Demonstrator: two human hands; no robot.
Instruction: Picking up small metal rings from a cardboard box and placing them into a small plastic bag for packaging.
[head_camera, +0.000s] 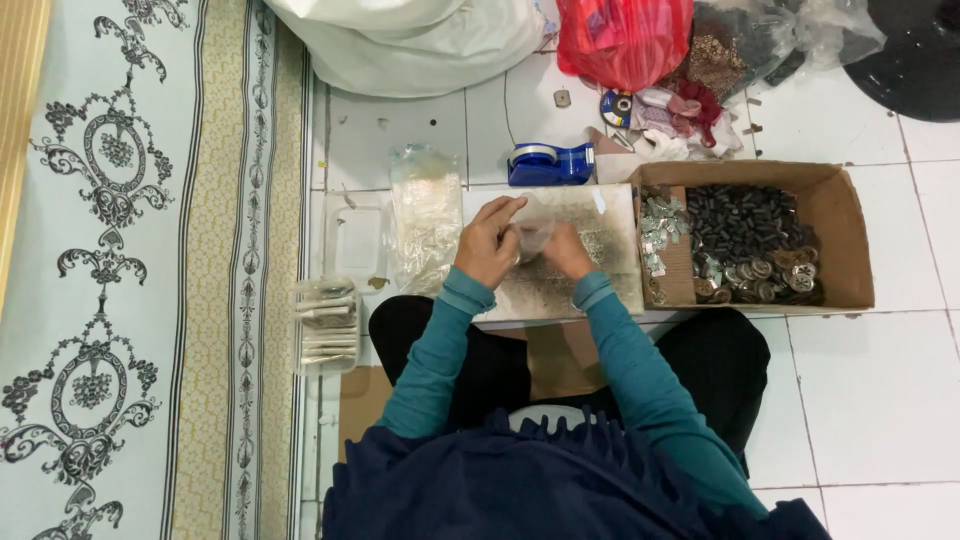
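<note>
My left hand (488, 240) and my right hand (567, 250) meet over a worn grey board (610, 215) that lies across my lap. Together they pinch a small clear plastic bag (534, 230), one hand on each side. What is inside the bag is too small to tell. Both arms wear teal sleeves.
A cardboard box (835, 215) at the right holds dark small parts, silver pieces and round metal pieces. Left of the board lie a pile of clear bags (425, 215) and a clear tub (327, 325). A blue tape dispenser (548, 163), red bag (625, 35) and white sack (410, 40) sit behind. A patterned rug (130, 270) lies at left.
</note>
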